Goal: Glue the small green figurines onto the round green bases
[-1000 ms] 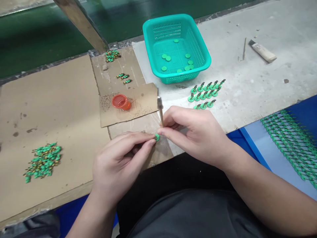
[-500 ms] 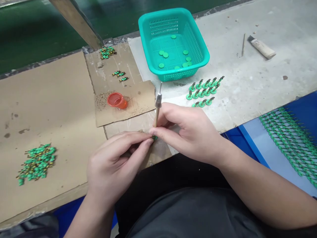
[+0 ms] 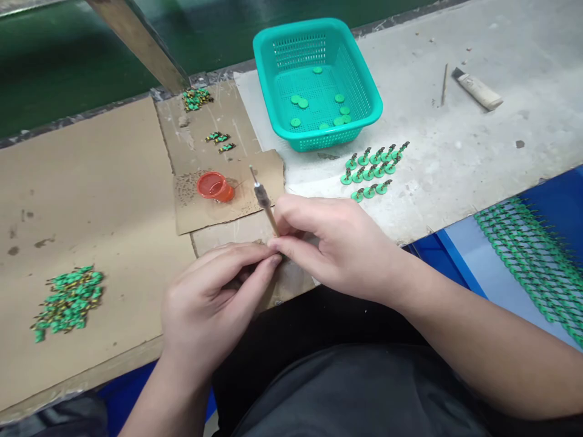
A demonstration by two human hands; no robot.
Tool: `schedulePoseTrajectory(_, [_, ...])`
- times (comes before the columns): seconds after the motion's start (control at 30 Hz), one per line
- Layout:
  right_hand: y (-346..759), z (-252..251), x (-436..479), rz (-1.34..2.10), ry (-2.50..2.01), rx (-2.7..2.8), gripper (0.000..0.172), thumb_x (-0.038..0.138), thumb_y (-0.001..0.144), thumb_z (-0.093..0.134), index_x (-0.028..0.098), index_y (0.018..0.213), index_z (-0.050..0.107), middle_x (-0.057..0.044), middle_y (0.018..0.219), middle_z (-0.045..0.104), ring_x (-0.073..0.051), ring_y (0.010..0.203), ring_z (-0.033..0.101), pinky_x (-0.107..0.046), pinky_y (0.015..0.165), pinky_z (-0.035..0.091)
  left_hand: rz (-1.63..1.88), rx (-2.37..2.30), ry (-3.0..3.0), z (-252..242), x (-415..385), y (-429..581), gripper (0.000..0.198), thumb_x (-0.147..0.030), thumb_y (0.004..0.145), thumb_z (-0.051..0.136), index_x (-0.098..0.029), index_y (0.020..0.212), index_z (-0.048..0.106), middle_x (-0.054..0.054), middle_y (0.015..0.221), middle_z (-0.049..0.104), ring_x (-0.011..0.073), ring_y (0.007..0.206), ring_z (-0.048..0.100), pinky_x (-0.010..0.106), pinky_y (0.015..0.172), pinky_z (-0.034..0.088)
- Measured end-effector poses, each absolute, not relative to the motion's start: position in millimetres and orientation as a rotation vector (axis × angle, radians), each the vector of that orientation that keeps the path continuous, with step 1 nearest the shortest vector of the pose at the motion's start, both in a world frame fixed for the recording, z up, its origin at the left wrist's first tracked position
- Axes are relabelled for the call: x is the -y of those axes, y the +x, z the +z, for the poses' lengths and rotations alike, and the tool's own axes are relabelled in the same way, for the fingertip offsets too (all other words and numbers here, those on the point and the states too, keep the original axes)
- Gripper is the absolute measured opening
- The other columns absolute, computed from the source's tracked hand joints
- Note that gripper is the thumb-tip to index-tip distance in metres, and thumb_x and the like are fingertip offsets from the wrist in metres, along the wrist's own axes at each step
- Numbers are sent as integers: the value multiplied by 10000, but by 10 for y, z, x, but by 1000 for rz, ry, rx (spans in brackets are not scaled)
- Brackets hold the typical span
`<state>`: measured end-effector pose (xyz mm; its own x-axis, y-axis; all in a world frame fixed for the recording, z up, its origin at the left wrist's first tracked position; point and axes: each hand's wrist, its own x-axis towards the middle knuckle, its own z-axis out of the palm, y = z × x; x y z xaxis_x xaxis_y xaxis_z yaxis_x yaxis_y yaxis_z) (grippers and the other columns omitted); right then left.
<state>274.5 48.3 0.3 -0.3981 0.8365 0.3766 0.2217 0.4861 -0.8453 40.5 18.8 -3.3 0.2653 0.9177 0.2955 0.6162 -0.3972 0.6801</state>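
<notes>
Wooden-handled needle tool (image 3: 265,203) lies in the right hand (image 3: 332,243), its handle pinched between the thumb and curled fingers, its metal tip slanting up and to the left over a cardboard scrap (image 3: 255,176). The left hand (image 3: 214,297) is curled, its fingertips (image 3: 268,260) touching the right hand's fingers just below the tool. Whatever may lie between them is hidden, so I cannot tell whether the left hand grips anything.

In the head view, an orange-red cup (image 3: 215,186) stands on the scrap, just beyond the tool's tip. Small clusters of green parts (image 3: 221,138) lie on cardboard farther up, and a larger pile of green parts (image 3: 68,300) sits on a wide cardboard sheet (image 3: 91,182) to the left. A teal plastic basket (image 3: 296,27) holds loose green discs (image 3: 303,103). Beside it stand rows of green discs with dark pins (image 3: 371,173) on the grey bench (image 3: 455,182), with a squeezed tube (image 3: 477,89) and a thin stick (image 3: 444,85) beyond. Long strips of green parts (image 3: 532,261) lie at lower right.
</notes>
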Motion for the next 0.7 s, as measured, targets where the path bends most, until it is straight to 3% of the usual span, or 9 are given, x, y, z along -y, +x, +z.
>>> schedulePoseTrajectory(0.2, [2732,-11,-475,889,-890,1887,279,130,1134,651,268,924,529,45,906,678,-150,845,685,-270,813,534,944,-1394,2102,-28,-191,413,106,-291,1085,803,-350,1069,890,-42,1038,904,183,910,856,317,862,702])
schedulePoseTrajectory(0.47, [2785,-167,-298,776,-900,1772,212,213,1162,713,246,963,647,17,937,724,-152,829,715,-276,767,568,960,-1378,2090,-53,-200,412,118,-267,1078,833,-360,1097,903,-59,1067,910,136,927,849,244,866,673])
schedulePoseTrajectory(0.7, [2727,-178,-299,709,-905,1806,218,223,1172,703,251,966,634,23,916,717,-150,811,707,-278,771,561,955,-1365,2091,-55,-198,403,113,-279,1091,817,-355,1094,901,-55,1065,906,148,922,848,261,858,676])
